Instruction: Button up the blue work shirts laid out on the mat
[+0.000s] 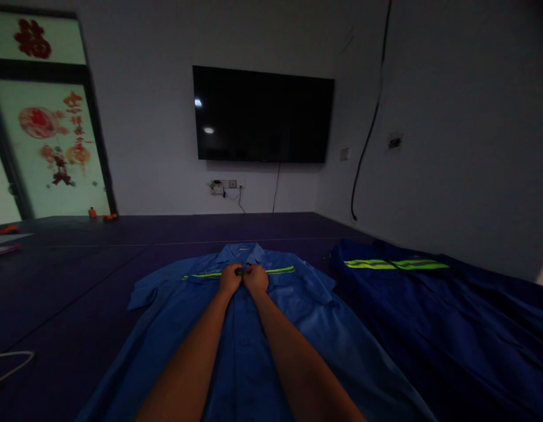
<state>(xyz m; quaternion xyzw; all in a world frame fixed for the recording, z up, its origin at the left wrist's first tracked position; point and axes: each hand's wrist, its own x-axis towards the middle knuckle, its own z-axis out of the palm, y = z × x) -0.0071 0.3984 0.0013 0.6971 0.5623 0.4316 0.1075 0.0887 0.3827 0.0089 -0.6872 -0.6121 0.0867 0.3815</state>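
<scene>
A blue short-sleeved work shirt (298, 299) lies spread front side up, its collar at the far end and a yellow-green stripe across the chest. Both hands meet at its front placket, just below the collar. My left hand (230, 279) is closed on the shirt's front edge. Beside it, my right hand (255, 279) pinches the same placket, the fingers almost touching those of the left. A small dark bit shows between the fingertips, too small to name. Lower on the placket a button (244, 341) is visible.
A darker blue garment (403, 305) with yellow-green stripes lies to the right. The surface below is dark purple (99, 258). A white cable (16, 354) lies at left; small orange objects (92, 213) sit by the door. A television (262, 117) hangs on the wall; a black cable (369, 140) dangles at right.
</scene>
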